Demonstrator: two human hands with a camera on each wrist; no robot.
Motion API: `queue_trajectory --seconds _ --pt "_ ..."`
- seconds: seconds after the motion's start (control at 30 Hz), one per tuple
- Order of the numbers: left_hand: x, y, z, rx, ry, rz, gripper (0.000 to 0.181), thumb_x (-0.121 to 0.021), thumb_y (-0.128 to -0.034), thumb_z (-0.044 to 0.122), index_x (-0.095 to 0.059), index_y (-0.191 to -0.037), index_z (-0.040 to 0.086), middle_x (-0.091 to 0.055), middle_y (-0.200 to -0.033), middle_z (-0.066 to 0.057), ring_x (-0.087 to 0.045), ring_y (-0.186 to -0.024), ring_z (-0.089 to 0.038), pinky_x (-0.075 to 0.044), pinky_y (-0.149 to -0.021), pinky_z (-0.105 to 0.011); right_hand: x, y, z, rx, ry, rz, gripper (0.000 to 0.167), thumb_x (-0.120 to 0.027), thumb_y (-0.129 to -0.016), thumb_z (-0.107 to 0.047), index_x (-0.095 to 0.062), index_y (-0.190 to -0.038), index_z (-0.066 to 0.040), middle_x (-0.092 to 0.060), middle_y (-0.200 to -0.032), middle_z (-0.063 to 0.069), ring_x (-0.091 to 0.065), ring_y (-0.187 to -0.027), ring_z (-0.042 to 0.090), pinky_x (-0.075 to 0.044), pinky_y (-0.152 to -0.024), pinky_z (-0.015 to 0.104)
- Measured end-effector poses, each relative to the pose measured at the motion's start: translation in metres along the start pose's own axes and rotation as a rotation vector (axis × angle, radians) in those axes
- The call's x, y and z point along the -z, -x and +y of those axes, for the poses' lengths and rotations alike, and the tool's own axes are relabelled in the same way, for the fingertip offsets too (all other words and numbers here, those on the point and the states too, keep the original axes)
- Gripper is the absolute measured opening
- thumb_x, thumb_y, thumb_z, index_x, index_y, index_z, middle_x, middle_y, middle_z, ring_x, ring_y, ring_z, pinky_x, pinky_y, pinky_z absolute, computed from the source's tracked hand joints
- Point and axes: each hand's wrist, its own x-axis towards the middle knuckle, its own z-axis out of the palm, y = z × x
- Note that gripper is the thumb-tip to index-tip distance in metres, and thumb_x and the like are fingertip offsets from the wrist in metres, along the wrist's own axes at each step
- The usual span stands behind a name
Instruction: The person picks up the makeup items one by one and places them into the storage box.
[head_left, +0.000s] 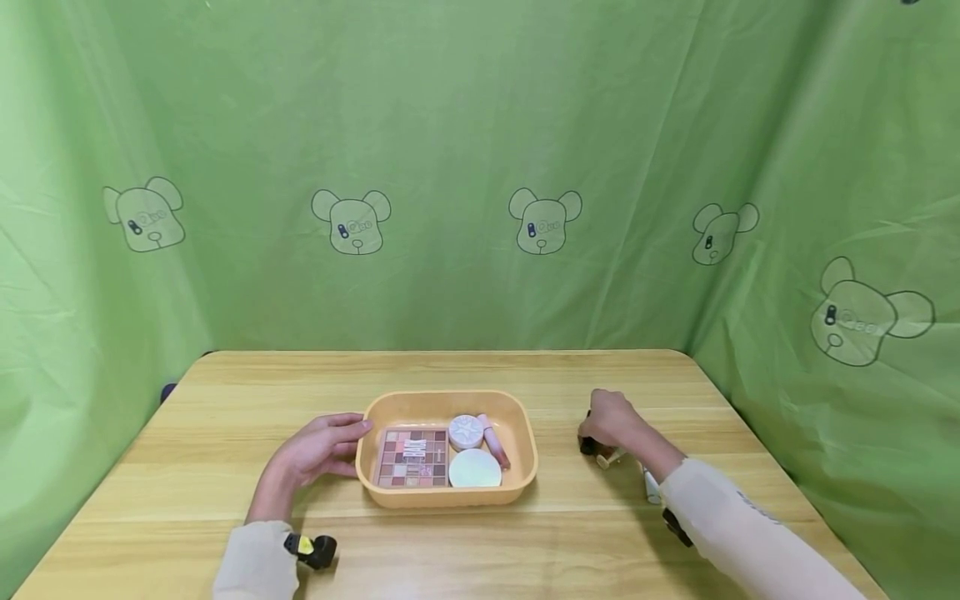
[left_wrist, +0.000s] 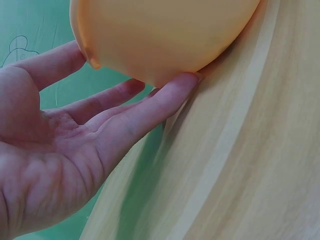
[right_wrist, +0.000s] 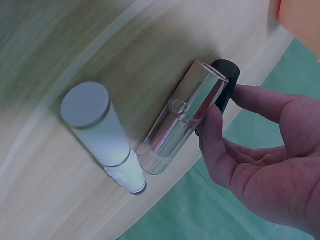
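**Black cylindrical tube [right_wrist: 228, 71] in right hand [right_wrist: 275, 175]**

Pinched between thumb and finger, at the right of the wooden table [head_left: 465, 550], just beside a clear cylindrical tube [right_wrist: 167, 135], near a white cylindrical tube [right_wrist: 102, 130]. Farther left, gripping a rounded orange plastic basin [head_left: 450, 497] with left hand [head_left: 318, 450].

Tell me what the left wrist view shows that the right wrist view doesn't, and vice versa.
Only the left wrist view: the left hand touching the side of the orange tray, and part of a bear drawing.

Only the right wrist view: the right hand, its fingers pinching a black cylinder, with a clear tube and a white tube nearby.

Both: the wooden table, the green curtain and the tray, though the right wrist view catches just its edge.
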Motion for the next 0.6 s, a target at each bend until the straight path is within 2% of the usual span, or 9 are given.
queue_trajectory --seconds 0.2,0.4,0.6 --pt "-0.0019 0.0010 0.0010 0.000 -0.004 -0.005 0.075 -0.057 -0.1038 0.028 -0.020 -0.153 -0.016 -0.043 -0.147 -0.039 -0.059 -0.127 -0.045 -0.062 -0.093 -0.049 0.0001 0.0013 -0.0030 -0.008 -0.052 -0.014 0.019 -0.066 -0.082 -0.006 -0.054 -0.092 0.003 -0.062 -0.074 0.012 -0.064 -0.052 0.020 -0.055 -0.051 0.027" --pt "-0.0016 0.0012 0.0009 -0.005 -0.008 -0.014 0.075 -0.057 -0.1040 0.028 -0.020 -0.152 -0.017 -0.044 -0.146 -0.039 -0.060 -0.126 -0.044 -0.062 -0.093 -0.049 -0.0012 0.0007 -0.0045 -0.017 -0.076 -0.037 0.009 -0.062 -0.085 -0.003 -0.055 -0.088 0.002 -0.065 -0.066 0.012 -0.067 -0.049 0.021 -0.059 -0.050 0.028" --pt "-0.0015 0.0004 0.0000 -0.005 -0.005 -0.012 0.076 -0.058 -0.1033 0.029 -0.021 -0.152 -0.016 -0.045 -0.146 -0.039 -0.061 -0.124 -0.043 -0.062 -0.093 -0.049 -0.0027 -0.0004 -0.0036 -0.028 -0.096 -0.041 0.007 -0.061 -0.085 -0.002 -0.055 -0.087 0.002 -0.066 -0.064 0.013 -0.067 -0.048 0.021 -0.061 -0.049 0.030"
